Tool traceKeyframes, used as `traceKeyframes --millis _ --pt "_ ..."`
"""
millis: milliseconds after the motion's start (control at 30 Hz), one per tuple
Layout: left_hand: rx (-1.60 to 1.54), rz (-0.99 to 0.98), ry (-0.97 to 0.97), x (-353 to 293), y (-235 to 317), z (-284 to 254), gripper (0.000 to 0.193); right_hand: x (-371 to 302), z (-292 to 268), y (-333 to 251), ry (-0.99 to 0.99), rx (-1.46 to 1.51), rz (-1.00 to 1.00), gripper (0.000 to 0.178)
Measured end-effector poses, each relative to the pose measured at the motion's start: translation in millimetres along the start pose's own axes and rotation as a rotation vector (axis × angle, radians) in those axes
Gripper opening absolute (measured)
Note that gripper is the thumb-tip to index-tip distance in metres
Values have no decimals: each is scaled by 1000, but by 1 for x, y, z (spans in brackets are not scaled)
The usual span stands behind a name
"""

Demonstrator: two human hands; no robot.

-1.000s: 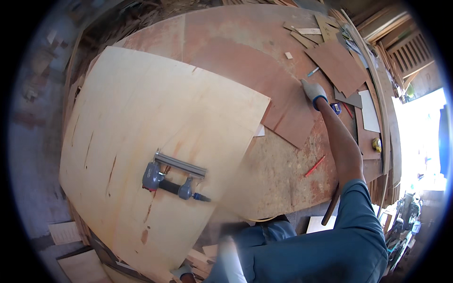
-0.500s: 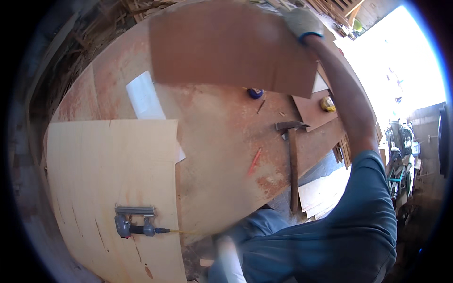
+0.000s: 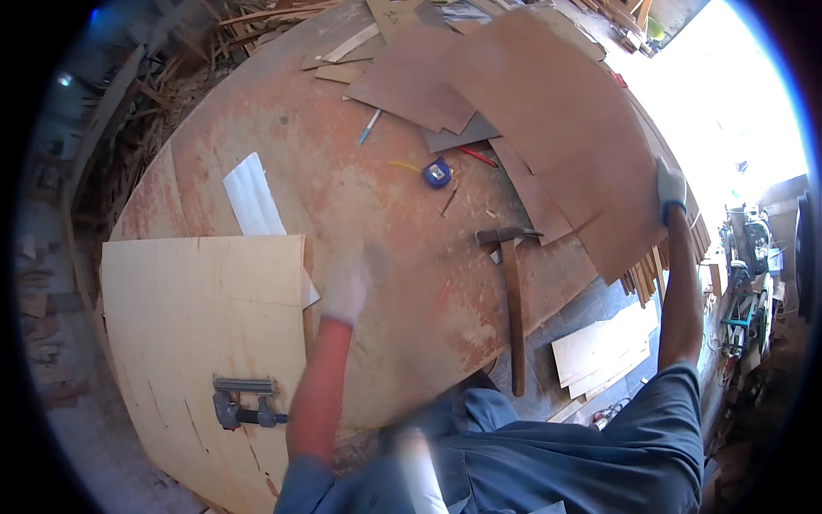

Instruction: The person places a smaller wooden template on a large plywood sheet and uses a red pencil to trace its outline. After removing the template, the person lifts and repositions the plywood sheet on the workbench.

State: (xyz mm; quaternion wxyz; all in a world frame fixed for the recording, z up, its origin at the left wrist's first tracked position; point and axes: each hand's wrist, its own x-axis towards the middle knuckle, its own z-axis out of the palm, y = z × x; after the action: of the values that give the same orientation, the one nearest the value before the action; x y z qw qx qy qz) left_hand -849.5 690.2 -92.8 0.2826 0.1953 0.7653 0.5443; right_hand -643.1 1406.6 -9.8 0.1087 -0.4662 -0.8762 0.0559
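In the head view, which is the only one I have, I see the two gloved hands wide apart over the counter (image 3: pixel 282 163). The right hand (image 3: pixel 671 184) is at the right edge of a large brown sheet (image 3: pixel 556 120); the glove touches this edge, but the fingers are partly hidden, so I cannot tell how far they are closed or whether they grip it. The brown sheet lies at the right side of the counter, over a smaller brown board (image 3: pixel 415 81) and other offcuts, and its lower corner reaches beyond the counter's edge. The left hand (image 3: pixel 347 295) is blurred above the middle of the counter; I see nothing held in it, and its opening I cannot tell. Just beside it, to the left, is a pale plywood panel (image 3: pixel 188 317), on which a nail gun (image 3: pixel 246 407) lies. Between the two hands I find a hammer (image 3: pixel 514 308), its handle hanging past the near edge, and a blue tape measure (image 3: pixel 437 174). White paper (image 3: pixel 254 197) extends beyond the plywood's far edge.
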Motion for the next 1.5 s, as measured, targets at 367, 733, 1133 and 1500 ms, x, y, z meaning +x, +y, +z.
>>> traceKeyframes --millis 367,733,1133,1500 --pt "-1207 -257 143 313 33 18 67 -113 48 29 -57 745 652 68" --pt "-724 -190 232 340 102 15 21 -176 18 -148 58 473 -448 20" --pt "-923 -12 420 -22 91 -82 26 -405 77 -310 -506 223 -1397 25" --pt "-194 -267 1208 -461 -2 -74 20 -444 80 -318 -427 212 -1417 17"
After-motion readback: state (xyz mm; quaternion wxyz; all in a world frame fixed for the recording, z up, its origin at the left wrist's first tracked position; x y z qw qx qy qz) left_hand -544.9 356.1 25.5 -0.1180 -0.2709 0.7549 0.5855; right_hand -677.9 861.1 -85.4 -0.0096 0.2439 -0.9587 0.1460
